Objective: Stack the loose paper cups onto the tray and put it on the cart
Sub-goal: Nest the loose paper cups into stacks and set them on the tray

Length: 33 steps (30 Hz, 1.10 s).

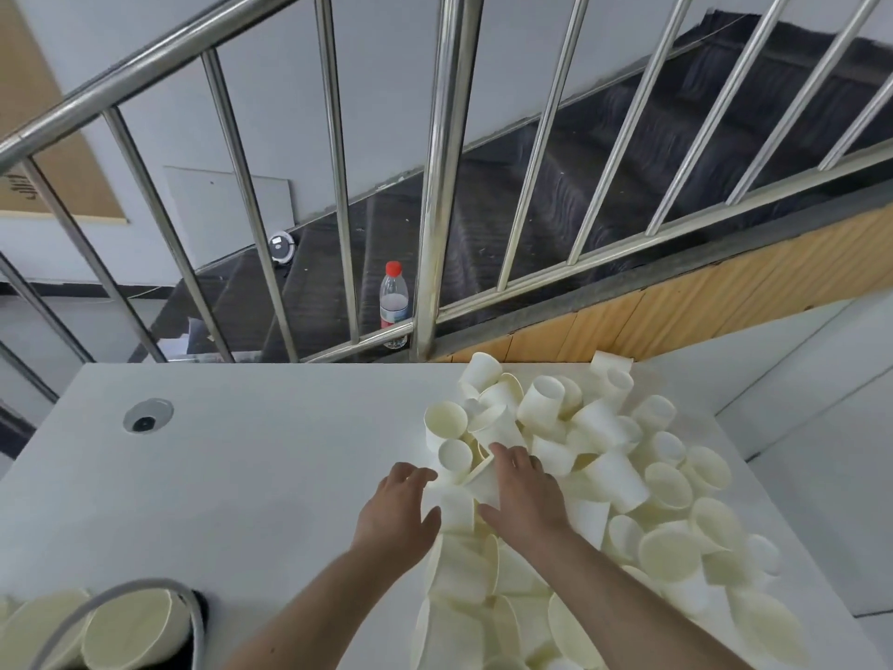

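Head view: loose paper cups lie heaped on the right half of the white table. Left hand and right hand reach into the heap's left edge, flanking one cup; fingers spread, nothing gripped. Stacked cups sit at the near left corner. A water bottle stands beyond the railing.

You stand at a white table with a round cable port at ten o'clock. Beyond it, a steel stair railing crosses from nine to two o'clock. Dark stairs climb behind it, with a water bottle at twelve and pale walls behind.
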Each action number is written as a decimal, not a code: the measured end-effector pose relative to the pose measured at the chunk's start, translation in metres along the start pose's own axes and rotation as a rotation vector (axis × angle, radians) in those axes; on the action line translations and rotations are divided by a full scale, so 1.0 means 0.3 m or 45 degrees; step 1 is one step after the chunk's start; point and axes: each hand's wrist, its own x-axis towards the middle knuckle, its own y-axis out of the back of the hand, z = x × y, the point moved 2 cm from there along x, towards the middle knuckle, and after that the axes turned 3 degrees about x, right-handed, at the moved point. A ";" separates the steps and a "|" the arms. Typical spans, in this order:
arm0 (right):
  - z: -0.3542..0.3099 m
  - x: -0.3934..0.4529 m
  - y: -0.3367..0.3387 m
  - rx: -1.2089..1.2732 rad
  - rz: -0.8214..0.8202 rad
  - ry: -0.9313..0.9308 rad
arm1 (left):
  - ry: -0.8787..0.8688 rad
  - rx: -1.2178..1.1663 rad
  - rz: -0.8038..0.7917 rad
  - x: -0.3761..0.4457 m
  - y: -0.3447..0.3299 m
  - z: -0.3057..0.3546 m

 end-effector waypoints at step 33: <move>-0.030 0.016 0.036 0.875 0.076 0.188 | 0.063 -0.575 -0.062 0.024 -0.042 -0.016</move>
